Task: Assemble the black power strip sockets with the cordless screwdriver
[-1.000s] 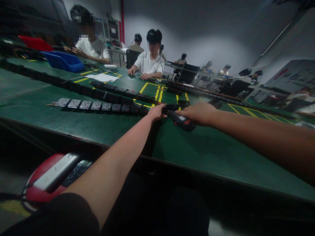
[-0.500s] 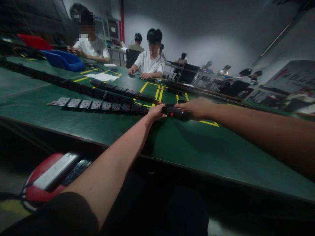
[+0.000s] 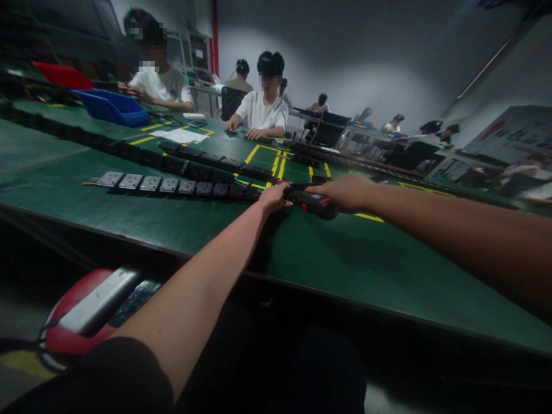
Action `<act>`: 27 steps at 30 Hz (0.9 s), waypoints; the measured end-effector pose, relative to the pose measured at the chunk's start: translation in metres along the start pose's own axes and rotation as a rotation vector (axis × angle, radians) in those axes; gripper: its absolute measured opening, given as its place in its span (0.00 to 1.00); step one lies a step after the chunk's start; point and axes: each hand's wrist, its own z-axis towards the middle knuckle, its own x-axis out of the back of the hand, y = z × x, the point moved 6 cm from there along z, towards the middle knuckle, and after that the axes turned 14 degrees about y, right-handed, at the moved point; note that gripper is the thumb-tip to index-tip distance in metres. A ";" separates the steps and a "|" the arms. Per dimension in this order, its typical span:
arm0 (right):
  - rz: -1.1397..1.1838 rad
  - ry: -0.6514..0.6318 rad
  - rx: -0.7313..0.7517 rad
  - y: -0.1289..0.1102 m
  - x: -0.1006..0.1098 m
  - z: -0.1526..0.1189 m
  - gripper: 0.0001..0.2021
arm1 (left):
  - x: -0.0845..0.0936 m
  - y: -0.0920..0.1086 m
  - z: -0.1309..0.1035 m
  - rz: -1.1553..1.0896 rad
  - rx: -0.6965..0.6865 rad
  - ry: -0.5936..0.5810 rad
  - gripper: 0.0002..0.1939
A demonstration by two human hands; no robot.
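Note:
My right hand [image 3: 342,192] is closed around a black and orange cordless power tool [image 3: 319,206], probably a screwdriver or drill. The tool's front end reaches my left hand [image 3: 275,197]. Those left fingers are closed at the right end of a row of linked socket modules [image 3: 169,184]; what exactly they pinch is hidden. Grey faces with small red parts show on the modules, and bare wire ends stick out at the row's left end. Behind it runs a longer dark row of similar modules [image 3: 149,159]. The tool's tip cannot be made out.
The green table [image 3: 388,276] carries yellow tape marks, a blue bin [image 3: 112,108], a red bin [image 3: 64,75] and white paper [image 3: 180,135]. Two people in white shirts sit across it. Below its front edge, a red stool [image 3: 77,342] holds a white device.
The power tool has tilted, its near end swinging down and slightly right, with my right hand still on it. My left hand stays in place.

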 end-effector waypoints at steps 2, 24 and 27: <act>0.011 0.012 0.016 0.000 -0.001 -0.001 0.31 | -0.001 -0.001 0.000 -0.003 -0.001 0.001 0.33; -0.284 0.015 0.340 -0.019 -0.010 -0.007 0.31 | -0.009 -0.007 0.005 0.009 -0.064 0.059 0.32; -0.251 0.016 0.326 -0.019 -0.011 -0.008 0.30 | -0.010 -0.007 0.006 0.010 -0.065 0.058 0.30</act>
